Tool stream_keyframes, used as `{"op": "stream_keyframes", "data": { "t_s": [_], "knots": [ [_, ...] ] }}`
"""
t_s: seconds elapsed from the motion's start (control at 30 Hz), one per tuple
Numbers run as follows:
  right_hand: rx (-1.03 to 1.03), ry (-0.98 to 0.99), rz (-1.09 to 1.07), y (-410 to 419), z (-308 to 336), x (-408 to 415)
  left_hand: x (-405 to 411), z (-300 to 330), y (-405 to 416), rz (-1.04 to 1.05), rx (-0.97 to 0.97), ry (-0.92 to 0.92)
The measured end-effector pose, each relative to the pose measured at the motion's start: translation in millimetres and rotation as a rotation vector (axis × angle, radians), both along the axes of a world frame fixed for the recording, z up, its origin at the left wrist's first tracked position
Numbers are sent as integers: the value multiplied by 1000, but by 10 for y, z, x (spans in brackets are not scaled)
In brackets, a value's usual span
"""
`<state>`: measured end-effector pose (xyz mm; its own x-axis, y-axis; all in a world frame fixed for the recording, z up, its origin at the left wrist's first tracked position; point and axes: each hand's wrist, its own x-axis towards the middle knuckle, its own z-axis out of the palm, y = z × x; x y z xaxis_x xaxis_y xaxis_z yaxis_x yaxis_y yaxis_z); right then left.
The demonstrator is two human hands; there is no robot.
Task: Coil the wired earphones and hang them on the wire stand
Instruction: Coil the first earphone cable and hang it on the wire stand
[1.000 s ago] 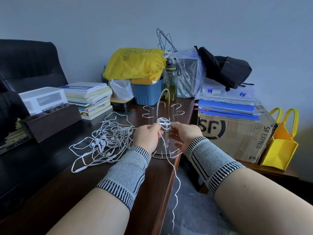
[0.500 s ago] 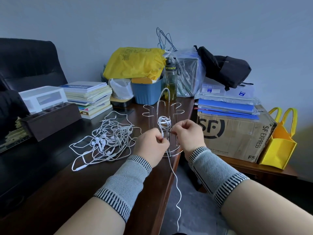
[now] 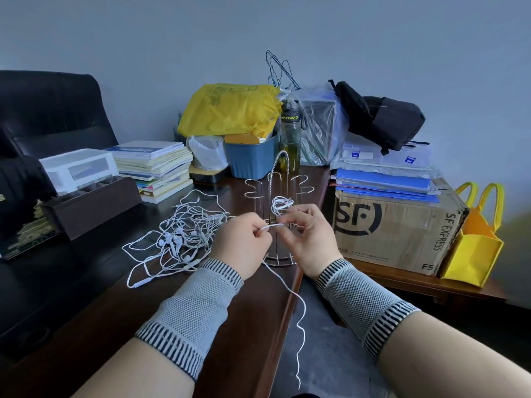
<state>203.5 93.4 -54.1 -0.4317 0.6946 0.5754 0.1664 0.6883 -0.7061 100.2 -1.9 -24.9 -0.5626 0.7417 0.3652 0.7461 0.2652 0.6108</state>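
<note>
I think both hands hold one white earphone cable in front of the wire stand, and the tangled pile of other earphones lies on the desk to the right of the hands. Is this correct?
Not quite. The head view shows the tangled pile on the desk to the left of the hands, not the right. The rest holds: left hand and right hand hold one white earphone cable in front of the wire stand.

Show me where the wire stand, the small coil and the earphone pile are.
wire stand (image 3: 281,159): head view, top of its tall loop.
coil (image 3: 279,203): head view, wound loops above the right hand.
earphone pile (image 3: 184,234): head view, tangled middle.
</note>
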Motion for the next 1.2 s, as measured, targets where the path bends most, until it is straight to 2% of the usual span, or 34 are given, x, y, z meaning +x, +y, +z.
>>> {"op": "stream_keyframes", "data": {
  "t_s": [0.13, 0.2, 0.3, 0.43, 0.63, 0.8, 0.97, 1.2],
  "knots": [
    [-222, 138, 1, -21, 13, 17, -60, 88, 2, -33, 117, -242],
    [-381, 243, 18, -33, 27, 12, -36, 117, 23, -75, 165, -279],
    [-593, 368, 65, -43, 74, -3, 17, 161, 70, -123, 200, -241],
    [-716, 435, 80, -2, 150, 0, 44, 268, 175, -72, 218, -124],
    [-787, 417, 44, 11, 258, -29, 51, 284, 276, 141, 223, -193],
    [-802, 336, -13, 29, 354, -46, 64, 225, 331, 171, 247, -464],
    [-768, 236, -113, 109, 380, -74, 47, 178, 315, 102, 213, -405],
    [-850, 269, -119, 99, 390, -76, 66, 137, 340, 151, 185, -409]
  ]
}}
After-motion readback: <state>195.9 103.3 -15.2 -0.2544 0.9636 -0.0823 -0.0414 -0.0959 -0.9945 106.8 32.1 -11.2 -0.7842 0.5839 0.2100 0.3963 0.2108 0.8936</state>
